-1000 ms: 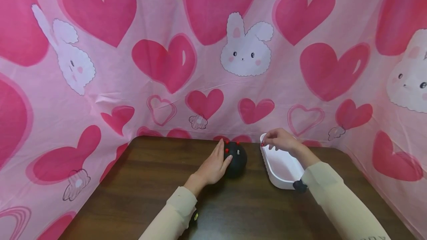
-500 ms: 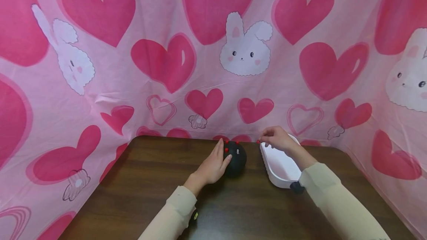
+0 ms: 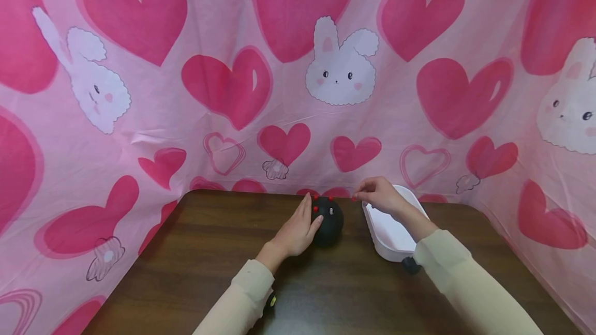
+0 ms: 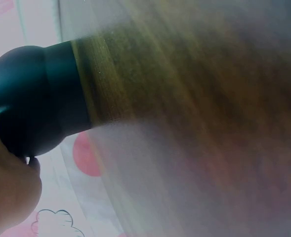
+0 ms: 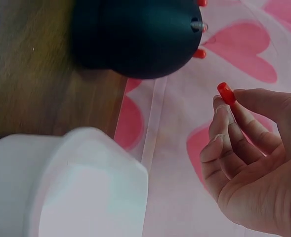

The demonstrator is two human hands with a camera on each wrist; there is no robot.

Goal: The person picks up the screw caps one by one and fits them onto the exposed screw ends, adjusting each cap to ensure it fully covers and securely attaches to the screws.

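A black dome-shaped object [image 3: 331, 230] with a narrower base stands on the table. Several small red pieces [image 3: 315, 209] stick up from its top, beside a bare metal pin with a spring-like thread [image 5: 198, 25]. My left hand [image 3: 294, 232] holds the dome's left side, its fingers along the far side and its thumb across the front. Just right of the dome, my right hand [image 3: 382, 196] pinches a small red cylindrical cap [image 5: 227, 93] between thumb and forefinger. The cap is apart from the dome, at about the height of its top.
A white oblong tray [image 3: 393, 256] stands right of the dome, partly under my right forearm. Dark brown wooden tabletop [image 3: 223, 273] lies left of and in front of the dome. Pink heart-and-rabbit cloth [image 3: 279, 92] hangs close behind and along both sides.
My right hand has moved left from over the tray towards the dome, carrying the red cap. The left hand and the dome have stayed in place.
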